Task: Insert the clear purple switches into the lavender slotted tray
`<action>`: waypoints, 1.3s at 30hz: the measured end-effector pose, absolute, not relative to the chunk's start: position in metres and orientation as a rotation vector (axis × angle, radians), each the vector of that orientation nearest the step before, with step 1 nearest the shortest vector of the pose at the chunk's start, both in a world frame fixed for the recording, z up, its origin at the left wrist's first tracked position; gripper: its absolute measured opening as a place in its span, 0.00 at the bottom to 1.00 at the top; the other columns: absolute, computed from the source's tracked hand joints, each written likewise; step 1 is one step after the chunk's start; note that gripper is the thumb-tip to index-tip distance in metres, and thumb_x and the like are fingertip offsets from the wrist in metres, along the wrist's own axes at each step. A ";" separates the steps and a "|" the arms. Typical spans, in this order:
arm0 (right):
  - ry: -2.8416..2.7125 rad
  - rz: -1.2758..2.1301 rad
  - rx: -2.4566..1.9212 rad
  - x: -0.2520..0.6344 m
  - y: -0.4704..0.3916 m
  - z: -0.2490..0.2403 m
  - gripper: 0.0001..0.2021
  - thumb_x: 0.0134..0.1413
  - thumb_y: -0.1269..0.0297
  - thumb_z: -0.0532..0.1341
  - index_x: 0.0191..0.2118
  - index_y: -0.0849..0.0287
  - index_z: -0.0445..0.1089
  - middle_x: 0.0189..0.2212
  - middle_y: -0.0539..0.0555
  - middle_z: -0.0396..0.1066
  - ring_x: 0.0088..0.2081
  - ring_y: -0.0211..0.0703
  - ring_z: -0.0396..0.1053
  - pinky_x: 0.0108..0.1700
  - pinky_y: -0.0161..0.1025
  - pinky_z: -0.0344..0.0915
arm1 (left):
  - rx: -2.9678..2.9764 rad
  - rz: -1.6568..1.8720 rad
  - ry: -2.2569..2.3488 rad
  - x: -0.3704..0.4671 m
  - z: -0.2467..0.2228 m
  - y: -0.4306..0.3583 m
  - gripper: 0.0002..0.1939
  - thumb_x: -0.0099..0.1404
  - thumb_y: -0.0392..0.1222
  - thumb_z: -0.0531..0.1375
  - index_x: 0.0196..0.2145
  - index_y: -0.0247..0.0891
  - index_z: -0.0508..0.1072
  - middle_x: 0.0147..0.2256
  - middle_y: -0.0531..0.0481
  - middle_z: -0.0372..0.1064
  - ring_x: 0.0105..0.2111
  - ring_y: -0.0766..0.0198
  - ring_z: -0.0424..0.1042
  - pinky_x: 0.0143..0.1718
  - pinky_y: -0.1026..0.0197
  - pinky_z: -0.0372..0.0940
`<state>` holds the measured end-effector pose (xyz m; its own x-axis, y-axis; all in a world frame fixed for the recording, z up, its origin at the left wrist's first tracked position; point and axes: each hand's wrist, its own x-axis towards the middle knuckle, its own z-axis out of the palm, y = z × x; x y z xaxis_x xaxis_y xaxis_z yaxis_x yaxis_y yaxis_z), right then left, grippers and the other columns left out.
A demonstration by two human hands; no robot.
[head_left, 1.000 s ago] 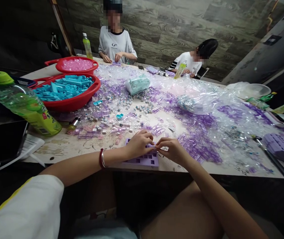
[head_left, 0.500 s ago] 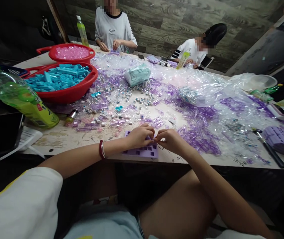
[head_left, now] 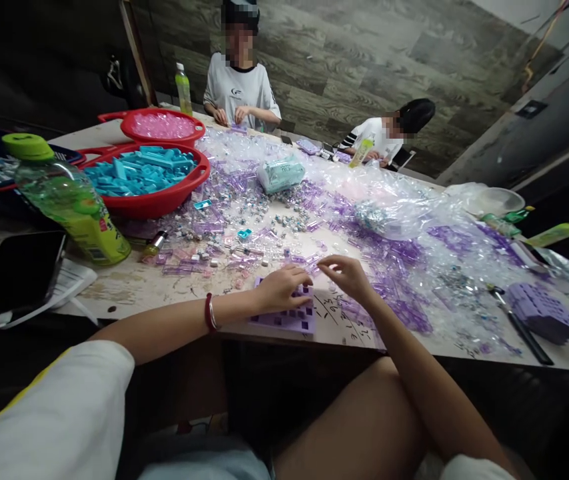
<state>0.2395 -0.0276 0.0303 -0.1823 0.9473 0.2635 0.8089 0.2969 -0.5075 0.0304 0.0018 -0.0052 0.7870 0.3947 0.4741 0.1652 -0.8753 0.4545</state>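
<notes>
My left hand (head_left: 284, 289) lies over a purple tray (head_left: 284, 324) with square holes, at the table's near edge. Its thumb and forefinger are apart above the holes, and nothing shows between them. Part of the tray is hidden under this hand. To the right, my right hand (head_left: 347, 275) hovers past the tray's far right corner. Its fingers stretch leftward, slightly apart, close to loose clear purple pieces (head_left: 309, 259); I see nothing held in them.
Red baskets hold turquoise pieces (head_left: 144, 170) and pink pieces (head_left: 162, 125). A drink bottle (head_left: 72, 207) and phone (head_left: 17, 273) are at left. Purple trays (head_left: 542, 310) are stacked beside a black-handled tool (head_left: 524, 330). Clear bags (head_left: 404, 193) cover the right. Two people sit opposite.
My hands have parted from where they met over the tray. The right moved right and away from me; the left thumb and forefinger opened. The camera view has shifted.
</notes>
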 end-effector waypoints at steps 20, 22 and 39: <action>-1.957 -0.048 -1.517 0.253 0.115 0.013 0.08 0.40 0.74 0.60 0.31 0.60 0.71 0.26 0.54 0.70 0.30 0.45 0.69 0.37 0.44 0.68 | 2.380 1.326 0.764 0.013 0.007 0.034 0.06 0.64 0.33 0.52 0.38 0.36 0.67 0.34 0.49 0.68 0.32 0.64 0.67 0.38 0.60 0.64; -1.904 -0.045 -1.493 0.250 0.099 0.021 0.07 0.43 0.72 0.59 0.31 0.61 0.71 0.29 0.55 0.69 0.29 0.44 0.69 0.36 0.43 0.70 | 2.331 1.365 0.785 0.012 0.006 0.038 0.06 0.65 0.33 0.52 0.38 0.36 0.67 0.33 0.49 0.67 0.31 0.65 0.67 0.38 0.61 0.64; -2.271 0.236 -1.466 0.185 -0.072 0.034 0.07 0.47 0.77 0.64 0.30 0.58 0.71 0.29 0.52 0.72 0.32 0.42 0.69 0.36 0.39 0.67 | 2.448 1.239 0.707 0.013 -0.006 0.042 0.06 0.63 0.33 0.53 0.38 0.36 0.66 0.34 0.50 0.65 0.32 0.64 0.66 0.36 0.61 0.63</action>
<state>0.1850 -0.0723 0.0336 -0.3522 0.8997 0.2578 0.8274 0.4281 -0.3636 0.0126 0.0422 -0.0058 0.5048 0.5537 0.6623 0.2883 -0.8313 0.4752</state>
